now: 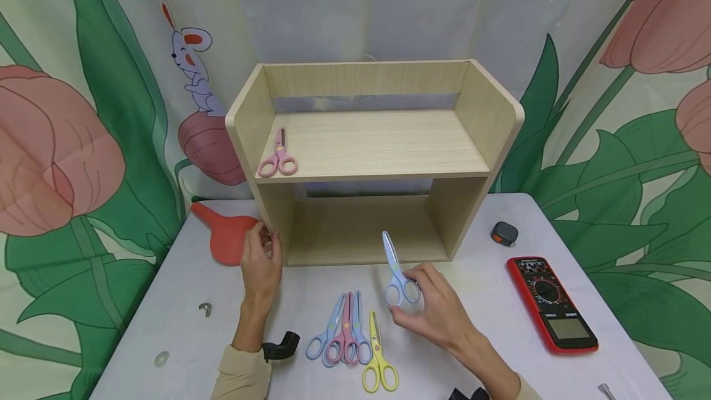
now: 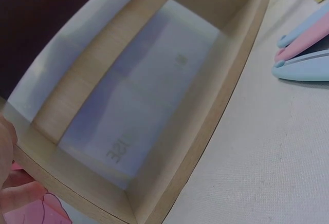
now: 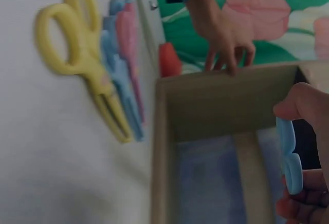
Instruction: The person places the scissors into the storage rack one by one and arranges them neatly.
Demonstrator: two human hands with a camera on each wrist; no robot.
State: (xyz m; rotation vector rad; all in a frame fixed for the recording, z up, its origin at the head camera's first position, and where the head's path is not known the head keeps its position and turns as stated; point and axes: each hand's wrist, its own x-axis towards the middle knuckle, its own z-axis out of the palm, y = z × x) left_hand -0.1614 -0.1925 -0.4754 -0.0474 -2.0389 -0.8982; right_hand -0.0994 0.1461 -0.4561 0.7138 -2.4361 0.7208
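Note:
My right hand [image 1: 436,307] pinches a pair of blue scissors [image 1: 392,258] by the handle loops, blades upward, in front of the shelf's lower compartment. In the right wrist view, thumb and fingers hold the blue loops [image 3: 290,162] from either side. My left hand [image 1: 262,264] grips the front edge of the left side panel of the small wooden shelf [image 1: 366,176]. Pink scissors [image 1: 279,156] lie at the left of the upper shelf board. On the table, blue and pink scissors [image 1: 345,332] lie bunched together, beside yellow scissors [image 1: 378,357].
A red paddle-shaped object [image 1: 228,236] lies left of the shelf, behind my left hand. To the right are a tape measure [image 1: 504,233] and a red multimeter [image 1: 552,304]. Small metal pieces [image 1: 206,308] lie at the left. A printed curtain [image 1: 366,11] hangs behind.

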